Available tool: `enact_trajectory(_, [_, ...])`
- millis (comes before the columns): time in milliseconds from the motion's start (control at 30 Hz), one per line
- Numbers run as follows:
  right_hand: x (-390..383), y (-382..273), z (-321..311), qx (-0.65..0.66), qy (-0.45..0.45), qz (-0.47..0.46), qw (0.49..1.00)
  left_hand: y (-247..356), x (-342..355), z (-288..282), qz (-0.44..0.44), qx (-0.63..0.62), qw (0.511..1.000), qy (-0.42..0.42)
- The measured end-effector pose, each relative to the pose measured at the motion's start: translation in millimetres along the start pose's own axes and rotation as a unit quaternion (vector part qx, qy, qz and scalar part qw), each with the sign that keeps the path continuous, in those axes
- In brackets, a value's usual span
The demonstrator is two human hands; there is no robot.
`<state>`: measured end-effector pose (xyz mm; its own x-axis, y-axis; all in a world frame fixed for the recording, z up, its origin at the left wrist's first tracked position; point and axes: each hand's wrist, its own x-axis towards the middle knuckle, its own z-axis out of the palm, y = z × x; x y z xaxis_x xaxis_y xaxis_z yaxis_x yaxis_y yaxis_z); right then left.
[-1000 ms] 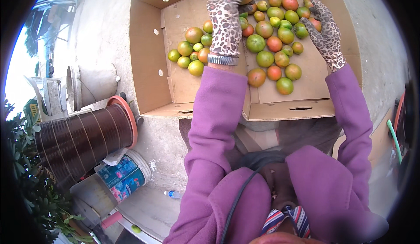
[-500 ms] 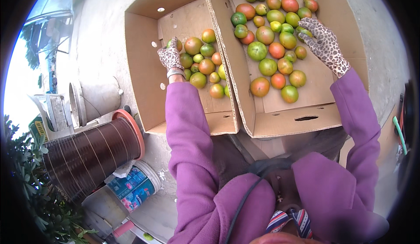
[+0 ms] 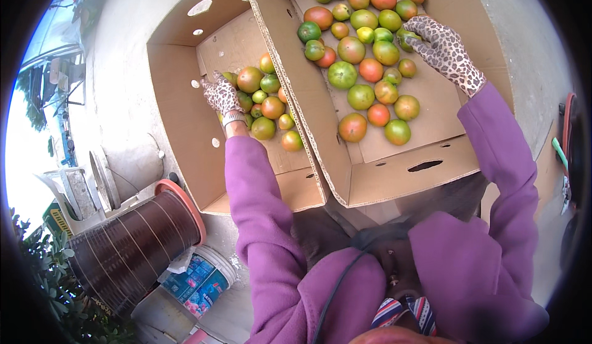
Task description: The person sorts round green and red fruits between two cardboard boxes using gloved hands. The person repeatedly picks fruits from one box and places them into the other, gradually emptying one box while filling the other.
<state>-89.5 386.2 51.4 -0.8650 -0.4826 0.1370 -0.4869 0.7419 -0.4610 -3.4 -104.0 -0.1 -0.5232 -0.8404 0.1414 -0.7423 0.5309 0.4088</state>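
Two open cardboard boxes [image 3: 177, 116] [image 3: 391, 190] stand side by side, both holding green, yellow and reddish tomatoes. My left hand [image 3: 220, 97], in a leopard-print glove with a wristband below it, is in the left box, fingers curled at a green tomato [image 3: 228, 79] at the pile's left edge, partly hidden by them. In the right box, my gloved right hand [image 3: 445, 56] has thumb and fingers closed round a green tomato [image 3: 406, 36] near the right side of several spread-out tomatoes.
Pale concrete ground [image 3: 117, 48] surrounds the boxes. At lower left lie a brown ribbed cylinder [image 3: 132, 251] with an orange rim, a white bucket [image 3: 132, 165], a printed bucket [image 3: 197, 282] and leafy plants [image 3: 46, 282]. A green tube [image 3: 560, 153] is at the far right.
Over the last second my left hand came down from the top middle, carrying a tomato into the left box's pile. My right hand stays at the right-side tomatoes. The view has shifted.
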Motion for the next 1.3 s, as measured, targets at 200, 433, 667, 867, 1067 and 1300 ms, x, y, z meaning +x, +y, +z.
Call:
enact_trajectory(200, [6,24,-32,0.009,0.066,0.130,0.989,166,-48,-109,0.168,-0.443,0.877,-0.083])
enact_trajectory(433, [8,37,-6,-0.145,-0.020,0.132,0.980,263,-234,-121,0.073,-0.577,0.728,-0.364])
enact_trajectory(667, [-5,72,33,-0.181,-0.015,0.046,0.982,244,-277,-35,0.427,-0.261,0.808,-0.310])
enact_trajectory(867, [8,85,42,-0.207,0.004,0.055,0.977,227,-273,-15,0.562,-0.104,0.775,-0.270])
enact_trajectory(1067, [16,48,9,-0.208,-0.173,0.145,0.952,228,-269,-24,0.494,-0.125,0.817,-0.270])
enact_trajectory(1300, [21,-30,-55,-0.082,-0.039,0.170,0.981,240,-252,-21,0.249,-0.332,0.833,-0.365])
